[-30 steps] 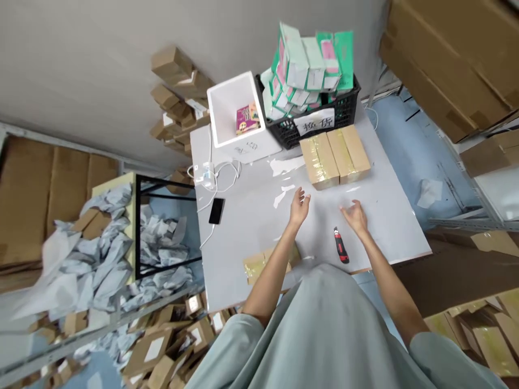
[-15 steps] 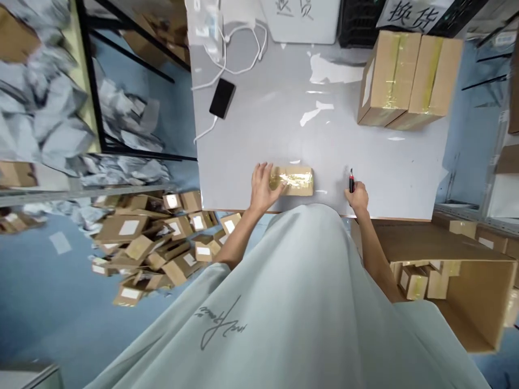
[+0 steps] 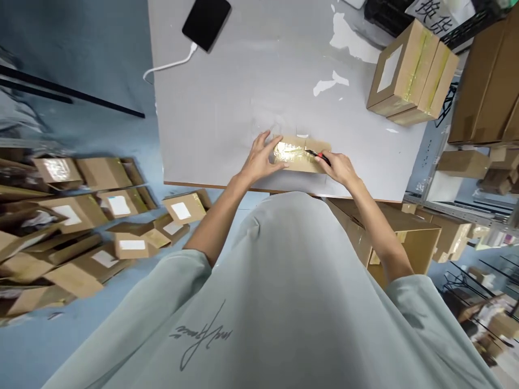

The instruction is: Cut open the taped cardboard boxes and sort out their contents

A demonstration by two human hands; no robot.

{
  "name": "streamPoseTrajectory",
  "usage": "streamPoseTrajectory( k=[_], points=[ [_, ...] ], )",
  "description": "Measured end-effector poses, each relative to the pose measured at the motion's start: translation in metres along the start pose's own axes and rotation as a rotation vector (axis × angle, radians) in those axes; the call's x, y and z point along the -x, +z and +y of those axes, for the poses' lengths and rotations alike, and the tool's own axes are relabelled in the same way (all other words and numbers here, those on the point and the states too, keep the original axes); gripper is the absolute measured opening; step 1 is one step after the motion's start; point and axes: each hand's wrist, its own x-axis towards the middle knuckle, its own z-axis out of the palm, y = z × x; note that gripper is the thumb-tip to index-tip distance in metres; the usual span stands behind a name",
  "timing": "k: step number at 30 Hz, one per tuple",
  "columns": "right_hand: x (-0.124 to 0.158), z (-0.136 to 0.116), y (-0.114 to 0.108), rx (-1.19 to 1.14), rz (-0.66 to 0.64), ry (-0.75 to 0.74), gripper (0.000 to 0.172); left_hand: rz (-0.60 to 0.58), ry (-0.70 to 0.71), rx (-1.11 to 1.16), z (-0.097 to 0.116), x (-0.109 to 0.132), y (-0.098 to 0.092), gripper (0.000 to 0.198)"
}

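A small cardboard box (image 3: 298,163) with shiny clear tape lies near the front edge of the grey table (image 3: 227,102). My left hand (image 3: 259,159) grips its left end, the thumb along the near side and the fingers at the far side. In my right hand (image 3: 340,167) is a red and black utility knife (image 3: 323,157), held in a closed grip. Its blade points left and meets the taped top of the box, right of the middle. Whether the blade has gone through the tape I cannot tell.
Two taped cardboard boxes (image 3: 413,75) stand at the table's back right. A black phone (image 3: 206,22) with a white cable lies at the back left. Many open cartons (image 3: 81,265) cover the floor to the left. A large open carton (image 3: 413,237) stands below the table's right front.
My right hand has brought the utility knife leftward from the bare table onto the box top. My left hand stays at the box's left end. The view has shifted and turned.
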Motion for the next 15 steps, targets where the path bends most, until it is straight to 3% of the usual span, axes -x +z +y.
streamPoseTrajectory(
  k=[6, 10, 15],
  points=[
    [-0.040, -0.067, -0.009, 0.264, -0.177, -0.115, 0.055, -0.066, 0.003, 0.159, -0.011, 0.000, 0.007, 0.125],
    [-0.058, -0.079, -0.007, 0.346, -0.217, -0.135, 0.058, -0.077, 0.016, 0.219, -0.013, -0.001, 0.013, 0.123],
    [-0.059, -0.081, -0.012, 0.359, -0.232, -0.130, 0.059, -0.067, 0.020, 0.268, -0.017, -0.003, 0.018, 0.121]
  ],
)
